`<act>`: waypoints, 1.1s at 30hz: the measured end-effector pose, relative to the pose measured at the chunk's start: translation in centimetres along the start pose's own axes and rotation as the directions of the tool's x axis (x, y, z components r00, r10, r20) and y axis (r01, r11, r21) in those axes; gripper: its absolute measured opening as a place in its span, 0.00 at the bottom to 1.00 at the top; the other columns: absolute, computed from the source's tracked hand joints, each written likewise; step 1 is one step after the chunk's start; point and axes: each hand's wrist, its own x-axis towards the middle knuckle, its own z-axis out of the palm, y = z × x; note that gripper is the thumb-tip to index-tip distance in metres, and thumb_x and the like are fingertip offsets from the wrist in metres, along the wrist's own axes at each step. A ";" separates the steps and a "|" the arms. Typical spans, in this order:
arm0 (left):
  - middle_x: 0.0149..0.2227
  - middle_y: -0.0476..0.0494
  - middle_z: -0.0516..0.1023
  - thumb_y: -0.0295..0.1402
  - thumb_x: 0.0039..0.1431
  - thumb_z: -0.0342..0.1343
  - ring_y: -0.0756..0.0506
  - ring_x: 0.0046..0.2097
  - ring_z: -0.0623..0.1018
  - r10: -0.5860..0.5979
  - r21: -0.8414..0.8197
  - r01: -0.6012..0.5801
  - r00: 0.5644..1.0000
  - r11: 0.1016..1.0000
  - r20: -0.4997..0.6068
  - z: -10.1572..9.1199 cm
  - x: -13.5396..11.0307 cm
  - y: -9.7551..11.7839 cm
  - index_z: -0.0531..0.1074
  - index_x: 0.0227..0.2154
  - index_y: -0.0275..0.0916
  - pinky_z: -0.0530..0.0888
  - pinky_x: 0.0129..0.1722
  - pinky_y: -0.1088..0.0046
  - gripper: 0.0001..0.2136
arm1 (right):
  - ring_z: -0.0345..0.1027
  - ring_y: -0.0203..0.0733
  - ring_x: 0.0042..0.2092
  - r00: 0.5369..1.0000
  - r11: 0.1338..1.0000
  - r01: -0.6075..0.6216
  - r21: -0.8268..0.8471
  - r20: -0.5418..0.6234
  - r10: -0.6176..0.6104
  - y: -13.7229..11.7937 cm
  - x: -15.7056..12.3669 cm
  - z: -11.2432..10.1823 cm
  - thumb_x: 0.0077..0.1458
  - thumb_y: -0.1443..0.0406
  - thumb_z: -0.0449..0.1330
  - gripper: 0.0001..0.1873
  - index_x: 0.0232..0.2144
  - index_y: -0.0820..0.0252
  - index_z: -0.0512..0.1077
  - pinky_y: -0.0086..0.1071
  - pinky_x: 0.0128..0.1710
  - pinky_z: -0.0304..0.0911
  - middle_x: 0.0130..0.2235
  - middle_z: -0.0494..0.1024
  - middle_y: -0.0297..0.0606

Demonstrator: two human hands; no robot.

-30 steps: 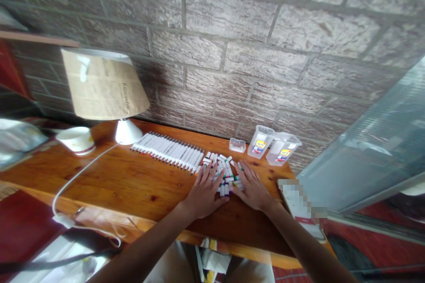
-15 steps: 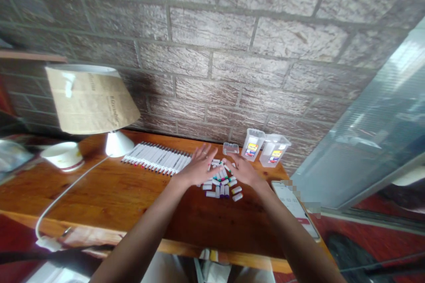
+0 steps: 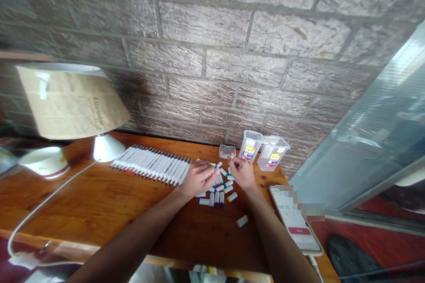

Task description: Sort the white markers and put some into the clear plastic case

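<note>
A heap of small white marker caps (image 3: 217,191) with coloured tips lies on the wooden desk (image 3: 109,203). My left hand (image 3: 196,179) rests on the left side of the heap with its fingers curled over some caps. My right hand (image 3: 241,172) is at the heap's far right with its fingers pinched together; what they grip is too small to make out. One cap (image 3: 242,220) lies apart, nearer to me. A long row of white markers (image 3: 151,169) lies side by side to the left of my hands.
Two clear plastic boxes (image 3: 264,150) with labels and a small clear lid (image 3: 227,151) stand by the brick wall. A phone (image 3: 295,223) lies at the desk's right edge. A lamp (image 3: 71,104) with cord and a white bowl (image 3: 43,161) stand at the left.
Both hands lifted from lying flat on the caps, reached farther back, then curled shut over the heap. One cap now lies apart toward me. The camera turned left.
</note>
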 end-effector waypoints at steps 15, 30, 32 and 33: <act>0.29 0.49 0.75 0.37 0.66 0.56 0.46 0.34 0.71 0.393 -0.240 -0.318 0.824 0.917 0.408 4.6 -1.9 7.9 0.76 0.37 0.41 0.63 0.39 0.64 0.07 | 0.53 0.34 0.23 0.984 0.983 -0.178 0.054 -0.002 0.178 1.0 0.7 -0.3 0.58 0.42 0.49 0.31 0.15 0.56 0.55 0.31 0.25 0.48 0.18 0.59 0.31; 0.31 0.47 0.76 0.43 0.67 0.54 0.46 0.36 0.70 0.355 -0.310 -0.238 0.840 0.921 0.410 4.8 -2.1 6.8 0.75 0.29 0.40 0.63 0.40 0.64 0.15 | 0.50 0.34 0.25 0.926 0.906 -0.273 0.325 -0.166 0.339 1.8 0.7 0.6 0.57 0.43 0.55 0.29 0.17 0.56 0.58 0.31 0.27 0.49 0.20 0.56 0.29; 0.31 0.47 0.77 0.43 0.68 0.54 0.46 0.36 0.70 0.395 -0.362 -0.250 0.821 0.898 0.413 4.5 -2.0 7.2 0.75 0.28 0.40 0.63 0.40 0.63 0.15 | 0.49 0.34 0.25 0.912 0.884 -0.273 0.379 -0.190 0.363 1.7 0.8 0.6 0.57 0.43 0.55 0.29 0.17 0.56 0.58 0.31 0.27 0.49 0.20 0.55 0.28; 0.30 0.47 0.77 0.42 0.68 0.53 0.47 0.36 0.70 0.403 -0.377 -0.247 0.812 0.893 0.421 4.4 -2.0 7.3 0.74 0.28 0.39 0.62 0.40 0.64 0.16 | 0.49 0.33 0.25 0.910 0.878 -0.267 0.397 -0.198 0.366 1.6 0.9 0.6 0.57 0.43 0.56 0.28 0.17 0.56 0.58 0.31 0.26 0.49 0.20 0.55 0.28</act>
